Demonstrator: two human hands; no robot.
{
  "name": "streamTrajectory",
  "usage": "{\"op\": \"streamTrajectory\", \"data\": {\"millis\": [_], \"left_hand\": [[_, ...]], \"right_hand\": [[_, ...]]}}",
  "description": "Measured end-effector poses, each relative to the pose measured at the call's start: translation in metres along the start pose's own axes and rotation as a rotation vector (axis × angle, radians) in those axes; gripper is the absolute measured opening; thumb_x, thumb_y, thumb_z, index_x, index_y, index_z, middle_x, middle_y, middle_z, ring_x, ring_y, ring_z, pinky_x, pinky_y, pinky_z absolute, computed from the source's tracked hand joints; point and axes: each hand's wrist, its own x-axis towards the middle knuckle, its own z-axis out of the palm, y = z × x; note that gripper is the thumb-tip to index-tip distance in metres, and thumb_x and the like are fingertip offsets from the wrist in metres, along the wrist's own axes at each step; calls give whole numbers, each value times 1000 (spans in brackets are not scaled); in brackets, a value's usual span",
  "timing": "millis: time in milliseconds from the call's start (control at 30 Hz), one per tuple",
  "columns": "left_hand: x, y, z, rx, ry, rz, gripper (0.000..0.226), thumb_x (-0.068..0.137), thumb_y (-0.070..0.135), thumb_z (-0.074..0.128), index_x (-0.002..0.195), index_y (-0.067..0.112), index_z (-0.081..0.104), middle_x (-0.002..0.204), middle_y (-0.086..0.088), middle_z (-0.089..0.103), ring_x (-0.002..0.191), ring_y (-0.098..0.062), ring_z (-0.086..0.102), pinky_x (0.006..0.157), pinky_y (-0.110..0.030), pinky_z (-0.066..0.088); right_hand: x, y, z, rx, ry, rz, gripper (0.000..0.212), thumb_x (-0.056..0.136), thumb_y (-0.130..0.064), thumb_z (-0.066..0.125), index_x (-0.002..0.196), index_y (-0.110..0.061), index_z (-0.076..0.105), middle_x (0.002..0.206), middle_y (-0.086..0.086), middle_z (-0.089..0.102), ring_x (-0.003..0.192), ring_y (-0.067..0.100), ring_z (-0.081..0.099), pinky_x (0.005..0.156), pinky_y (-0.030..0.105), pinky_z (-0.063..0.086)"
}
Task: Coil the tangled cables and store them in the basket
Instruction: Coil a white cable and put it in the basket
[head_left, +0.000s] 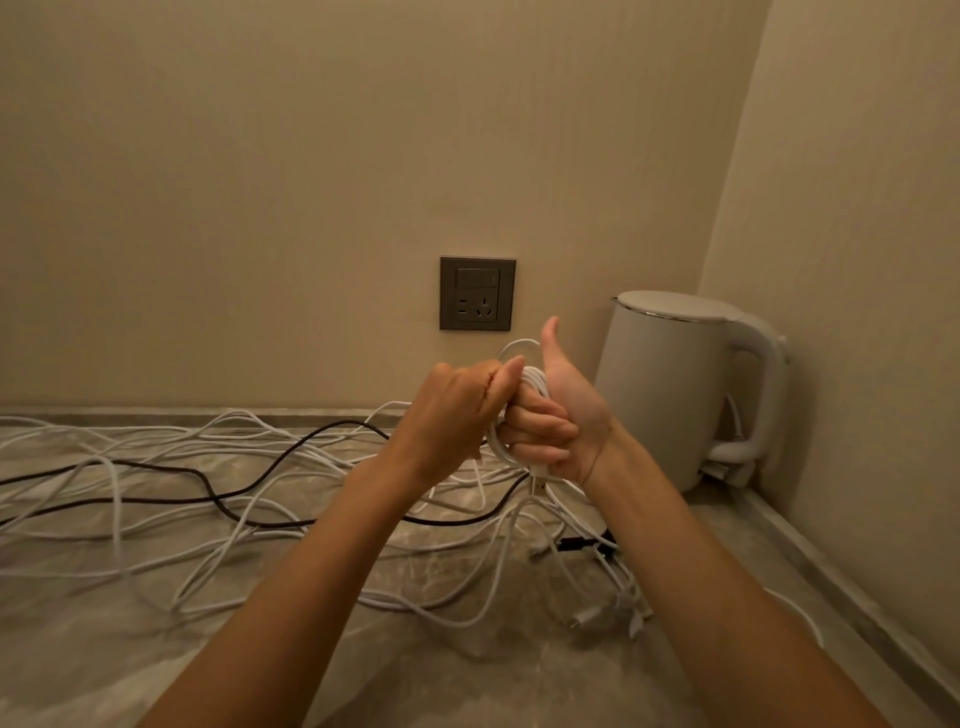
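Nearest the camera, two bare forearms are stretched forward over a marbled bench (78, 649). Across the bench a loose tangle of white cables (249, 431) is spread, reaching from the left edge to the right, with a black cable (337, 423) threaded through it. A few pale connector ends (582, 618) are seen lying at the near right of the tangle. Above the tangle both hands are raised clear of the bench and brought close together. A partly wound coil (534, 382) of white cable is gripped by the right hand (566, 410), whose fingers are curled round the loops while the thumb is pointed straight up. A USB plug (539, 486) is left hanging below that hand. The left hand (452, 415) is clenched, and the cable at the top of the coil is pinched between its thumb and fingers. Farther back on the right a white kettle (670, 389) is set in the corner. A dark wall socket (477, 293) is mounted on the beige wall behind the hands.
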Motion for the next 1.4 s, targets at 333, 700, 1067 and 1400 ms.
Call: {"op": "streamTrajectory", "data": {"millis": [333,700,1067,1400], "left_hand": [[2,-8,-6,-4,44,33,43,91,34,40,67,5,62,51,13,44,42,0,48,46,-8,33],[3,-9,1,-19,116,33,59,85,46,38,55,0,58,43,-3,48,45,-10,46,41,-11,25],[6,8,3,-133,45,-166,56,87,44,38,57,7,67,52,-9,61,44,-9,46,54,-29,39],[7,9,2,23,-39,-108,44,98,31,40,61,13,56,51,5,49,46,-10,45,47,-17,33]], "right_hand": [[2,3,9,-128,140,-95,88,83,-77,9,24,-16,31,24,-3,29,18,7,27,26,11,29],[3,5,1,-58,56,-70,88,83,-76,10,23,-15,31,22,-3,27,16,7,26,24,9,25],[-2,4,-1,-25,17,-91,89,83,-76,4,24,-16,33,23,-1,32,17,8,30,25,9,29],[3,4,0,-316,591,-238,84,87,-72,6,29,-17,30,29,-1,28,24,9,24,30,14,21]]}}
